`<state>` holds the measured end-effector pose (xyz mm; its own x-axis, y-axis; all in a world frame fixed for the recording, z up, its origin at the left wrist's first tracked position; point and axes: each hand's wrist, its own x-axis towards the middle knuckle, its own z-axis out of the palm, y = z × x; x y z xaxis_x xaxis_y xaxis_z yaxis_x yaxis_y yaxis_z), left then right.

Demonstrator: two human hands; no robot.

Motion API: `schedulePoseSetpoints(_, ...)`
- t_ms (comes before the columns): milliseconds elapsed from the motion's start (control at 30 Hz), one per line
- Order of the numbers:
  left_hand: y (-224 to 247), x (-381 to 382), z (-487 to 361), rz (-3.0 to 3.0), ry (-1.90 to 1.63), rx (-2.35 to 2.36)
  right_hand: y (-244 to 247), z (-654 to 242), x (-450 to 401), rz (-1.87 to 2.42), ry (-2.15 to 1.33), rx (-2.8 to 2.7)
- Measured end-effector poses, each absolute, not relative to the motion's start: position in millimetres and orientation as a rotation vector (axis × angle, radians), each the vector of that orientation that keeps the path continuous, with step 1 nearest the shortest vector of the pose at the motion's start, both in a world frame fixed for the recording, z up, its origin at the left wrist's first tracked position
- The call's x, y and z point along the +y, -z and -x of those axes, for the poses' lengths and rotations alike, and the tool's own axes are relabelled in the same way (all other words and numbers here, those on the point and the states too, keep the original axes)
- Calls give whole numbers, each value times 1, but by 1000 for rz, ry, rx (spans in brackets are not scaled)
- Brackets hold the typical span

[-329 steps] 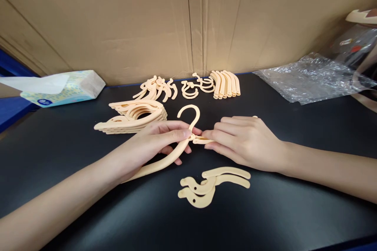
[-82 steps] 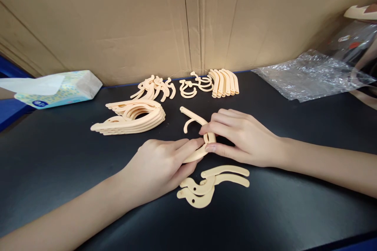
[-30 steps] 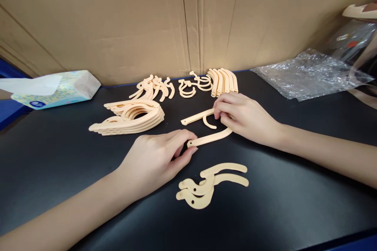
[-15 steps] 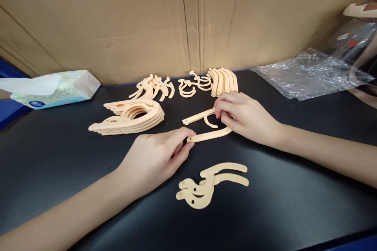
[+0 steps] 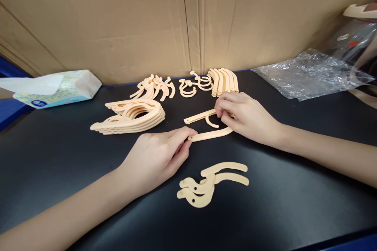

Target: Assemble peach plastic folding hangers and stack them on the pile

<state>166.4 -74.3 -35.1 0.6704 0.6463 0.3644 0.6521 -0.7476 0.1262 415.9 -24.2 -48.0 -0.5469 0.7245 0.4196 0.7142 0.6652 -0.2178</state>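
Note:
A beige folding clothes hanger (image 5: 209, 135) lies over the black table between my hands, its two arms pointing left. My right hand (image 5: 246, 115) is closed over its bend on the right, hiding the joint. A small curved hook (image 5: 212, 122) shows between the arms. My left hand (image 5: 163, 153) pinches the tip of the near arm between thumb and fingers. The far arm's tip is free. Closer to me, several loose flat hanger pieces (image 5: 203, 200) lie partly overlapping.
A stack of folded hangers (image 5: 132, 125) sits at left. Behind it are loose curved pieces (image 5: 153, 86), hooks (image 5: 187, 89) and a row of arm pieces (image 5: 224, 81). A tissue pack (image 5: 64, 88) is far left; a clear plastic bag (image 5: 306, 72) lies right. A cardboard wall (image 5: 118, 19) closes the back.
My hands keep the same hold on the hanger. The whole view has shifted very slightly; otherwise nothing has visibly moved.

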Motion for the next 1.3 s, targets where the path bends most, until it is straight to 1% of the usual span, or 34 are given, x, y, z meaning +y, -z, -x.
schedulePoseSetpoints(333,39,-73,-166,2856,627,-1094,47,-415,-26,1070,2,-2394)
schedulePoseSetpoints(533,35,-74,-169,2869,616,-1110,42,-412,-36,837,154,-2383)
schedulePoseSetpoints(700,37,-74,-168,2879,620,-1127,38,-408,-44,548,314,-2430)
schedulePoseSetpoints(833,36,-76,-166,2943,714,-1104,37,-407,-46,368,300,-2489)
schedulePoseSetpoints(967,34,-83,-167,3057,888,-706,35,-407,-47,373,256,-2539)
schedulePoseSetpoints(1033,32,-86,-167,3090,889,-535,35,-407,-46,401,251,-2540)
schedulePoseSetpoints(1100,32,-86,-168,3134,840,-498,35,-408,-46,416,250,-2529)
schedulePoseSetpoints(1300,31,-83,-169,3307,673,-617,37,-408,-45,441,241,-2514)
